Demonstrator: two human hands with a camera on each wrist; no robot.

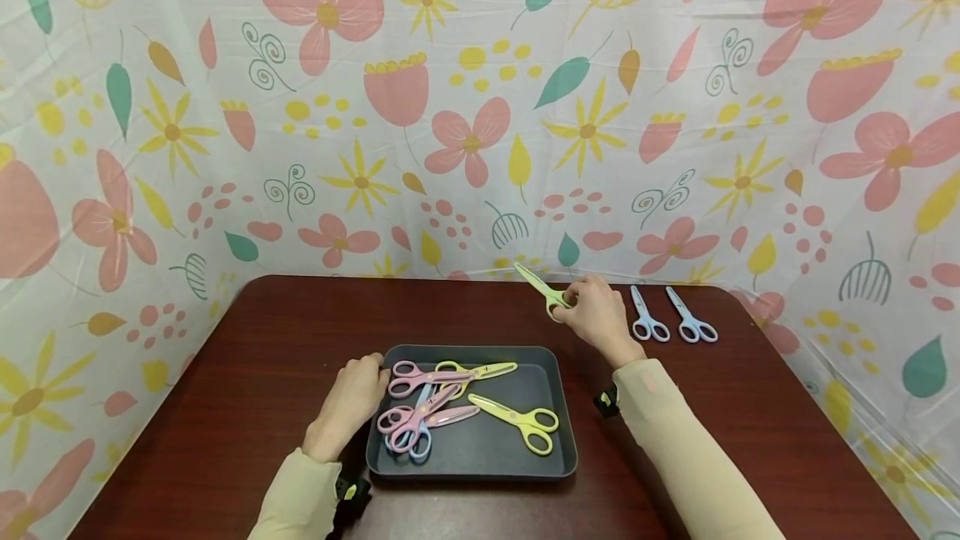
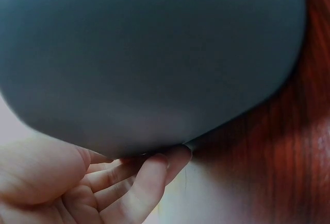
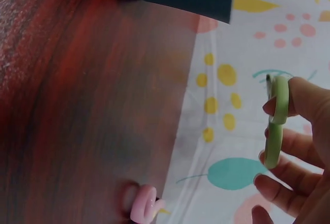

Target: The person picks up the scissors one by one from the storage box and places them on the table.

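Note:
In the head view, my right hand (image 1: pixel 596 311) grips a pair of light green scissors (image 1: pixel 534 280) by the handle, blades pointing up and left, above the back of the table. The right wrist view shows the scissors' green handle (image 3: pixel 278 105) between thumb and fingers. My left hand (image 1: pixel 356 394) holds the left rim of a dark grey tray (image 1: pixel 566 440); in the left wrist view, its curled fingers meet the tray's edge (image 2: pixel 154 80). Inside the tray lie yellow scissors (image 1: pixel 517 419), overlapping pink scissors (image 1: pixel 420 419), more yellow ones behind, and partly covered blue scissors (image 1: pixel 422 444).
Two pairs of blue scissors (image 1: pixel 648 319) lie side by side at the back right of the brown table (image 1: pixel 300 315). A flower-patterned cloth (image 1: pixel 465 65) hangs behind and on both sides. In the right wrist view, a pink looped piece (image 3: pixel 144 203) shows at the bottom.

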